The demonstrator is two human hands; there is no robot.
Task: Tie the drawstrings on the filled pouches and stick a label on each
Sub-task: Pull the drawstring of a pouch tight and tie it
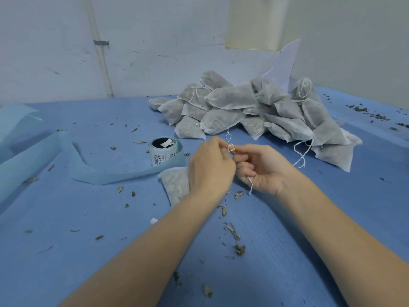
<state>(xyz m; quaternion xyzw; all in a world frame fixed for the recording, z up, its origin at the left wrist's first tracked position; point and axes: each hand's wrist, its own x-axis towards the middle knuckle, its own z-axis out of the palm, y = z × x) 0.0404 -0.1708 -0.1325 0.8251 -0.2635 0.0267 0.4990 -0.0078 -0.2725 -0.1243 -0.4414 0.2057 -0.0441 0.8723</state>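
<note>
Blue cloth-covered table [66, 251] below, strewn w/ dried green-grey leaf bits [240, 249], most just near-side of hands. Pale blue backing strip [44, 158] curling away far left of hands. White vertical wall pipe [102, 63] w/ metal clamp [101, 43] well beyond, up-left. Curved white card [285, 65] beyond, up-right.

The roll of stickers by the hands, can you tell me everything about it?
The label roll stands on end on the blue table, just left of the hands and apart from them. White labels with black barcodes and print face outward around it. Its core looks dark, with one small white label lying on top. A long pale blue backing strip trails from it, curling across the table to the left.
</note>
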